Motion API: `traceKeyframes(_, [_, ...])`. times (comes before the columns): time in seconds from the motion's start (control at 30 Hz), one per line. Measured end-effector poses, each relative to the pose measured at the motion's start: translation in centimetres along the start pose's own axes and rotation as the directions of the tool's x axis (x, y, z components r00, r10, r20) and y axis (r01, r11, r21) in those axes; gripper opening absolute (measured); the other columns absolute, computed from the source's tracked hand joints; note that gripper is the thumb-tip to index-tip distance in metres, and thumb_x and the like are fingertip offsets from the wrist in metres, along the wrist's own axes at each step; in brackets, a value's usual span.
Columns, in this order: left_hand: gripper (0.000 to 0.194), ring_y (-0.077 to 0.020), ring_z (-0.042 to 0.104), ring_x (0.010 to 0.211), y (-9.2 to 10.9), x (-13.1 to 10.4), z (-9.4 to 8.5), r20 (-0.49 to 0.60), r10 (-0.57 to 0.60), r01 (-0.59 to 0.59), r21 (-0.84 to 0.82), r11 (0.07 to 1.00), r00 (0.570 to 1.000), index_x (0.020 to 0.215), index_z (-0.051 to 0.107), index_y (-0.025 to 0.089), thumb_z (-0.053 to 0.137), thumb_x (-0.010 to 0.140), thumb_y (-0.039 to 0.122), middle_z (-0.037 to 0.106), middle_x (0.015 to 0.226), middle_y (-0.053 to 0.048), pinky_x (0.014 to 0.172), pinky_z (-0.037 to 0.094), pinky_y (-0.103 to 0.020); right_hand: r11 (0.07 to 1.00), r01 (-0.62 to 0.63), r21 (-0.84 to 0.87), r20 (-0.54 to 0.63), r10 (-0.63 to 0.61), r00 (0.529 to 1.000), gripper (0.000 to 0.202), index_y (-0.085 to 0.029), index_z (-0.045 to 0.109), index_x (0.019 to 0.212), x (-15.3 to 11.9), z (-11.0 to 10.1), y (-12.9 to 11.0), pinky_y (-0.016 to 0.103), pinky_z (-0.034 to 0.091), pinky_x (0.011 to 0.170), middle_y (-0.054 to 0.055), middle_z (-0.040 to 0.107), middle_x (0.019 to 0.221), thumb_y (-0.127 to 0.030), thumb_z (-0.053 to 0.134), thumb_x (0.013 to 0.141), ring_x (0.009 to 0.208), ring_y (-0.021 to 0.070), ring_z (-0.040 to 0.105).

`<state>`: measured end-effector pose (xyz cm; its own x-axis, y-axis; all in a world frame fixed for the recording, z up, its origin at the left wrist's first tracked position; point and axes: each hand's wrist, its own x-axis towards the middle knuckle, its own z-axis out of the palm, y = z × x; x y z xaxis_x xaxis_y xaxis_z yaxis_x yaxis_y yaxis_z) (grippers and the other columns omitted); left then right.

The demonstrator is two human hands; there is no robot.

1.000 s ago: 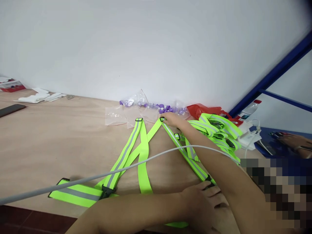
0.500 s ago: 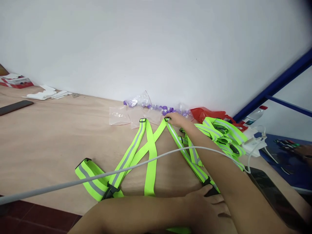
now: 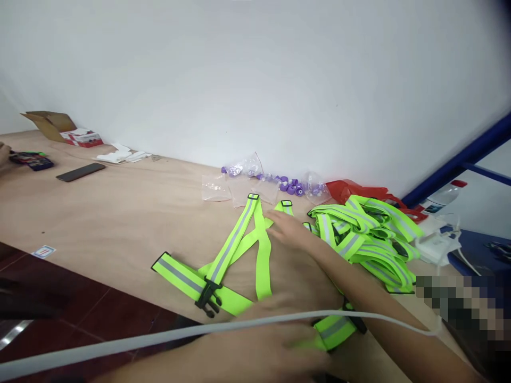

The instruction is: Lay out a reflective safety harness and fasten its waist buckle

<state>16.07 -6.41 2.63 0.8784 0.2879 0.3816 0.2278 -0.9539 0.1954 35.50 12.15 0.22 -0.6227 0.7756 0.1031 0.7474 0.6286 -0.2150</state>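
A neon yellow-green reflective harness (image 3: 235, 242) lies on the wooden table, its straps crossing below two black top buckles. My right hand (image 3: 285, 229) is over its right strap, just below the right top buckle; the fingers are extended and apart. At the bottom, my left hand (image 3: 287, 340) is blurred by motion beside the lower strap, and its fingers are smeared, so its hold cannot be made out. A black side clip (image 3: 209, 298) shows at the harness's lower left. To the right of my right forearm sits a heap of similar straps (image 3: 367, 234).
Clear plastic bags (image 3: 215, 187) and purple rolls (image 3: 291, 186) lie by the wall, near a red bag (image 3: 351, 190). A white cable (image 3: 159, 338) crosses the foreground. A phone-like dark slab (image 3: 81, 172) and boxes (image 3: 82, 137) are at left, with another person's hand (image 3: 3, 154).
The view has shifted, showing more of the table's left side. My right hand has come off the right top buckle and moved down. My left hand has moved left from the right side clip.
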Motion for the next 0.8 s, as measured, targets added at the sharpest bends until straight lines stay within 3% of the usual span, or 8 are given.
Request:
traceKeyframes(0.03, [0.037, -0.0192, 0.058, 0.13, -0.5, -2.7, -1.1, -0.034, -0.205, 0.204, -0.013, 0.979, 0.978, 0.135, 0.062, 0.023, 0.042, 0.108, 0.038, 0.068, 0.135, -0.004, 0.12, 0.037, -0.035, 1.0, 0.007, 0.008, 0.021, -0.007, 1.0, 0.053, -0.017, 0.05, 0.15, -0.6, 0.7, -0.6, 0.051, 0.038, 0.117, 0.017, 0.051, 0.154, -0.039, 0.049, 0.101, 0.143, 0.0336, 0.047])
traceKeyframes(0.1, [0.043, -0.0261, 0.051, 0.14, -1.7, -8.1, -2.2, -0.116, -0.476, 0.487, 0.085, 0.869, 0.872, 0.148, 0.051, 0.025, 0.042, 0.107, 0.036, 0.058, 0.149, -0.007, 0.121, 0.035, -0.048, 0.999, -0.017, 0.03, 0.066, 0.015, 0.998, 0.06, -0.017, 0.045, 0.154, -1.3, 2.0, -1.2, 0.054, 0.037, 0.117, 0.018, 0.046, 0.158, -0.049, 0.047, 0.102, 0.145, 0.0363, 0.045])
traceKeyframes(0.17, [0.056, -0.0335, 0.039, 0.149, -3.0, -12.5, -1.8, -0.115, -0.632, 0.641, 0.198, 0.742, 0.767, 0.159, 0.035, 0.03, 0.046, 0.106, 0.045, 0.042, 0.162, -0.008, 0.12, 0.034, -0.058, 0.997, -0.055, 0.051, 0.096, 0.05, 0.994, 0.066, -0.016, 0.043, 0.155, -1.7, 2.9, -1.4, 0.054, 0.037, 0.116, 0.019, 0.045, 0.159, -0.055, 0.045, 0.102, 0.145, 0.0377, 0.044])
traceKeyframes(0.23, [0.066, -0.0358, 0.034, 0.151, -3.8, -15.5, -0.5, -0.087, -0.683, 0.679, 0.253, 0.689, 0.726, 0.164, 0.022, 0.032, 0.046, 0.106, 0.051, 0.033, 0.166, -0.007, 0.117, 0.038, -0.057, 0.995, -0.084, 0.057, 0.099, 0.078, 0.992, 0.067, -0.015, 0.045, 0.153, -1.8, 3.5, -1.3, 0.055, 0.036, 0.117, 0.02, 0.047, 0.157, -0.057, 0.045, 0.101, 0.144, 0.0383, 0.045])
traceKeyframes(0.37, [0.071, -0.0354, 0.032, 0.152, -3.4, -17.5, 1.9, -0.111, -0.684, 0.677, 0.322, 0.661, 0.721, 0.166, 0.012, 0.034, 0.045, 0.106, 0.053, 0.027, 0.168, -0.006, 0.119, 0.037, -0.053, 0.993, -0.106, 0.05, 0.075, 0.102, 0.992, 0.06, -0.016, 0.053, 0.145, -1.8, 3.8, -1.4, 0.054, 0.034, 0.117, 0.02, 0.05, 0.155, -0.055, 0.048, 0.101, 0.142, 0.0378, 0.046])
traceKeyframes(0.57, [0.073, -0.0334, 0.035, 0.151, -3.0, -17.6, 3.0, -0.199, -0.646, 0.662, 0.401, 0.633, 0.737, 0.166, 0.004, 0.029, 0.039, 0.107, 0.053, 0.031, 0.167, -0.008, 0.117, 0.038, -0.052, 0.991, -0.099, 0.086, -0.013, 0.1, 0.995, 0.047, -0.02, 0.061, 0.134, -2.7, 1.9, -2.8, 0.042, 0.042, 0.113, 0.014, 0.062, 0.144, -0.05, 0.051, 0.1, 0.131, 0.0304, 0.057])
traceKeyframes(0.67, [0.074, -0.0337, 0.039, 0.149, -3.3, -17.7, 3.2, -0.231, -0.633, 0.665, 0.4, 0.631, 0.739, 0.166, 0.003, 0.026, 0.037, 0.107, 0.054, 0.037, 0.164, -0.01, 0.116, 0.04, -0.051, 0.985, -0.142, 0.093, -0.096, 0.151, 0.984, 0.044, -0.02, 0.059, 0.137, -4.6, 0.5, -2.6, 0.045, 0.04, 0.116, 0.013, 0.059, 0.146, -0.044, 0.048, 0.101, 0.135, 0.0301, 0.053])
traceKeyframes(0.8, [0.071, -0.0362, 0.043, 0.146, -3.2, -17.4, 3.8, -0.252, -0.626, 0.667, 0.413, 0.62, 0.738, 0.167, 0.012, 0.024, 0.035, 0.107, 0.054, 0.04, 0.162, -0.013, 0.112, 0.043, -0.054, 0.967, -0.238, 0.096, -0.217, 0.253, 0.943, 0.045, -0.019, 0.059, 0.136, -9.4, -0.6, -1.3, 0.052, 0.04, 0.117, 0.016, 0.059, 0.147, -0.042, 0.044, 0.1, 0.138, 0.0321, 0.052])
